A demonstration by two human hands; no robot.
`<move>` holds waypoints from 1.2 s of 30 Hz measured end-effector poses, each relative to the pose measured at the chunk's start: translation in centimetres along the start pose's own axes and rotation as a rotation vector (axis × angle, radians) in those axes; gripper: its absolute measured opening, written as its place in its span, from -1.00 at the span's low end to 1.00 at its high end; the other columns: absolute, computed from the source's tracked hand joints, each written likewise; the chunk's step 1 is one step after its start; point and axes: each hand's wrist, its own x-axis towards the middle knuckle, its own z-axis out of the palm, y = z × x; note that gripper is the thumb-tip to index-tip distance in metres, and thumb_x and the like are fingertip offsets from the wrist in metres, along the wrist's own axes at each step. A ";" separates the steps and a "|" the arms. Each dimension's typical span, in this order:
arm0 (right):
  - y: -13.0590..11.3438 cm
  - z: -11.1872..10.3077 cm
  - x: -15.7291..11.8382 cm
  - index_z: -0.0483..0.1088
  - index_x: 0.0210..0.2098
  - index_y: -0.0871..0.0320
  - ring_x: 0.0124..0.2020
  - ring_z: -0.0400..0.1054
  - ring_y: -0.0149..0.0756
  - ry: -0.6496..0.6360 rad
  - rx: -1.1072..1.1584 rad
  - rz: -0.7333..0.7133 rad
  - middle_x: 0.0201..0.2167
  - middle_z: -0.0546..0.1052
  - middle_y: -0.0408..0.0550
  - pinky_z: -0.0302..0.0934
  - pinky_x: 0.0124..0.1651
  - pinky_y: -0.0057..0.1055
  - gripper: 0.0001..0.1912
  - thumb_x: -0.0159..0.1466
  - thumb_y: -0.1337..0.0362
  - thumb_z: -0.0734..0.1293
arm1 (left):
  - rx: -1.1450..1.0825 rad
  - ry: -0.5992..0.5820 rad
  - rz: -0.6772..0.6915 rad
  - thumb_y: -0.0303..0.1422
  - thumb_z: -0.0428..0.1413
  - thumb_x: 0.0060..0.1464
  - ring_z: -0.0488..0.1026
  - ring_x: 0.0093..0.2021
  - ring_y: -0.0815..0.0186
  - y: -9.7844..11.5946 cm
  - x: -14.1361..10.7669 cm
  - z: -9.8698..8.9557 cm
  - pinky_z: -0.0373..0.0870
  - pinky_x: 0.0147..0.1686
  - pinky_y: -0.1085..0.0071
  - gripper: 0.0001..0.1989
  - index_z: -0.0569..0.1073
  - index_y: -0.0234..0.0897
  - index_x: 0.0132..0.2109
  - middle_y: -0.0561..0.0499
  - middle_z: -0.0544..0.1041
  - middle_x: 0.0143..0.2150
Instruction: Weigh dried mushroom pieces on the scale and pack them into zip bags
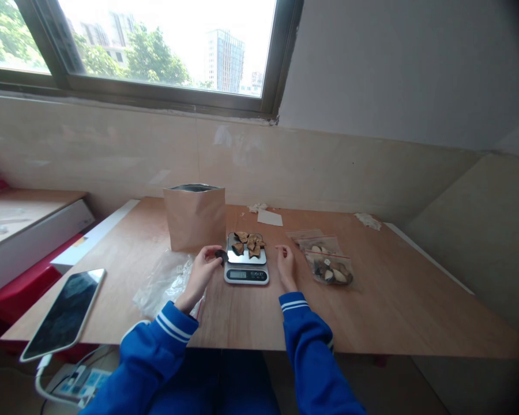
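A small digital scale [247, 275] stands on the wooden table, with several brown dried pieces [254, 244] lying on its metal plate. My left hand [202, 271] is at the scale's left edge, its fingers closed on a dark curved piece [221, 256]. To the right of the scale, my right hand [286, 266] rests near the tabletop with fingers curled together; whether something small is between them is too small to make out. Behind my left hand an open brown paper pouch [195, 219] stands upright.
Zip bags of dried pieces [332, 271] lie right of my right hand. A crumpled clear bag [166, 282] is beside my left wrist. A phone [64, 314] with a cable lies at the left edge; a white card [270, 217] lies at the back.
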 end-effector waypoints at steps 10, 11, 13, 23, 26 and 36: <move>-0.2 -0.7 -0.5 0.42 -0.37 0.15 -0.28 0.38 -0.19 -0.003 -0.017 0.022 -0.31 0.54 0.04 0.22 -0.19 -0.32 -0.68 0.20 0.03 0.20 | 0.187 0.017 0.078 -0.24 0.21 -0.06 0.47 -0.22 0.24 0.1 -0.1 1.4 0.37 -0.16 0.30 -0.70 0.46 -0.34 -0.20 -0.06 0.52 -0.26; -0.3 -0.7 -0.6 0.42 -0.36 0.15 -0.28 0.38 -0.19 -0.006 -0.022 0.023 -0.30 0.54 0.04 0.22 -0.18 -0.32 -0.68 0.20 0.03 0.20 | 0.187 0.023 0.068 -0.24 0.22 -0.07 0.47 -0.22 0.24 0.2 0.0 1.6 0.37 -0.16 0.31 -0.69 0.46 -0.34 -0.19 -0.05 0.52 -0.27; -0.4 -0.8 -0.6 0.42 -0.36 0.15 -0.28 0.37 -0.19 -0.011 -0.030 0.023 -0.30 0.54 0.05 0.22 -0.18 -0.31 -0.68 0.20 0.04 0.20 | 0.172 0.020 0.050 -0.23 0.24 -0.08 0.47 -0.21 0.24 0.0 0.1 2.0 0.36 -0.15 0.31 -0.64 0.44 -0.33 -0.14 -0.05 0.52 -0.27; -0.8 -0.8 -0.9 0.41 -0.36 0.15 -0.25 0.37 -0.20 -0.020 -0.029 0.015 -0.30 0.53 0.04 0.21 -0.12 -0.31 -0.69 0.22 0.06 0.19 | 0.338 0.015 0.037 -0.31 0.21 -0.06 0.47 -0.26 0.21 -0.7 1.9 3.4 0.33 -0.21 0.31 -0.74 0.42 -0.31 -0.20 -0.04 0.51 -0.34; -0.8 -0.8 -0.9 0.40 -0.38 0.15 -0.25 0.37 -0.19 -0.022 -0.025 0.012 -0.31 0.53 0.04 0.21 -0.11 -0.30 -0.70 0.21 0.06 0.19 | 0.368 -0.001 0.031 -0.32 0.19 -0.05 0.47 -0.28 0.19 -1.1 2.3 3.6 0.33 -0.23 0.31 -0.76 0.41 -0.31 -0.21 -0.04 0.50 -0.36; -1.2 -0.8 -0.9 0.37 -0.39 0.13 -0.26 0.34 -0.21 -0.030 -0.027 0.006 -0.31 0.50 0.02 0.21 -0.13 -0.31 -0.73 0.20 0.09 0.18 | 0.537 0.140 0.185 -0.33 0.15 0.00 0.36 -0.03 0.09 -1.8 2.1 4.4 0.26 0.03 0.12 -0.75 0.35 -0.30 -0.15 -0.11 0.39 -0.15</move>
